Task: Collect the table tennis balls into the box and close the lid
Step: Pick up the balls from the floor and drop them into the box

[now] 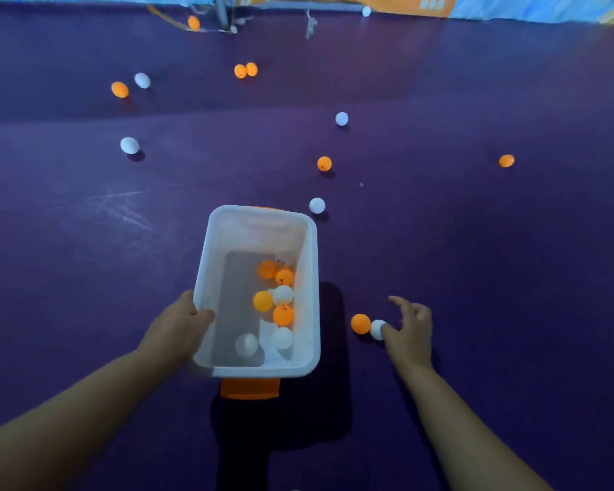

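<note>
Purple floor (475,260) carries scattered orange and white balls from nine through three o'clock. At centre, the white plastic box (311,264), lidless, contains seven balls. The left hand (178,326) grips its rim at eight o'clock. The right hand (410,329), fingers spread wide, touches a white ball (376,328) beside an orange ball (360,323).

Two bare forearms, no sleeves visible, left hand (181,324) and right hand (410,331) bare, no gloves, rings or watch seen
</note>
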`<state>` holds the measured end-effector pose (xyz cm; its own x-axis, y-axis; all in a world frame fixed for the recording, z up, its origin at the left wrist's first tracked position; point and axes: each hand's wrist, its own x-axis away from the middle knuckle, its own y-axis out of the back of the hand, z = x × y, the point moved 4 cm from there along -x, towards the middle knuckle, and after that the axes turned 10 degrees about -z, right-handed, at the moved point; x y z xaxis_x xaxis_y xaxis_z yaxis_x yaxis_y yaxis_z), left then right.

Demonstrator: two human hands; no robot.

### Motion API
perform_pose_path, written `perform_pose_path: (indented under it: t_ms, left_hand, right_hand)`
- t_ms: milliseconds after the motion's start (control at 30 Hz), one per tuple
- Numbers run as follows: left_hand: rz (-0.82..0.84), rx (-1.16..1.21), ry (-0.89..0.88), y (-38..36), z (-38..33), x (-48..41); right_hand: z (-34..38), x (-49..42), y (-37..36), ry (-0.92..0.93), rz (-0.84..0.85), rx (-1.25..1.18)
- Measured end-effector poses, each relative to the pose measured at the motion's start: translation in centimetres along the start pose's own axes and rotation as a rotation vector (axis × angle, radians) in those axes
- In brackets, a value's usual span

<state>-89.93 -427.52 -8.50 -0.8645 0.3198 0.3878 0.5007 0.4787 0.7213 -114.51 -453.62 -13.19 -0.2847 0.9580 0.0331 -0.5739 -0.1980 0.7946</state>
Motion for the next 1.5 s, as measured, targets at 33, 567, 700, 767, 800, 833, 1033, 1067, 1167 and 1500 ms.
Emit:
perform_pose_path:
  t_ms: [33, 567, 700, 767, 800, 833, 1033, 1067, 1167, 1500]
  left_hand:
    - [0.002, -0.001, 0.011, -0.1, 0.2, -0.1]
    - [-0.004, -0.075, 0.067, -0.7, 1.6, -1.6]
    - [0.008, -0.079, 0.069, -0.7, 1.6, -1.6]
    - [0.005, -0.076, 0.068, -0.8, 1.7, -1.5]
    - [0.003, -0.079, 0.068, -0.8, 1.7, -1.5]
    - [0.0, -0.082, 0.067, -0.9, 1.8, -1.5]
    - [0.003, -0.064, 0.069, -1.0, 1.9, -1.7]
    - [0.009, -0.063, 0.072, -1.0, 1.9, -1.7]
    - [0.014, -0.073, 0.072, -0.9, 1.9, -1.8]
    - [-0.022, -0.079, 0.062, -0.6, 1.5, -1.0]
  right_hand:
    - [-0.7, 0.3, -0.8, 0.01, 0.057, 0.045]
    - [10.9, 4.0, -0.3, 0.349, -0.131, -0.454]
    - [14.7, 5.0, -1.4, 0.491, 0.208, -0.516]
    - [14.0, 4.5, -1.6, 0.441, 0.157, -0.519]
    - [12.9, 3.9, -1.7, 0.362, 0.076, -0.505]
    - [11.4, 3.2, -1.8, 0.267, -0.005, -0.445]
    - [2.9, 1.4, -4.5, 0.045, 0.056, 0.27]
    - [2.1, 1.6, -4.8, 0.023, 0.081, 0.301]
    - [0.7, 1.9, -5.2, 0.004, 0.092, 0.352]
    - [11.1, 3.0, -1.7, 0.292, -0.054, -0.289]
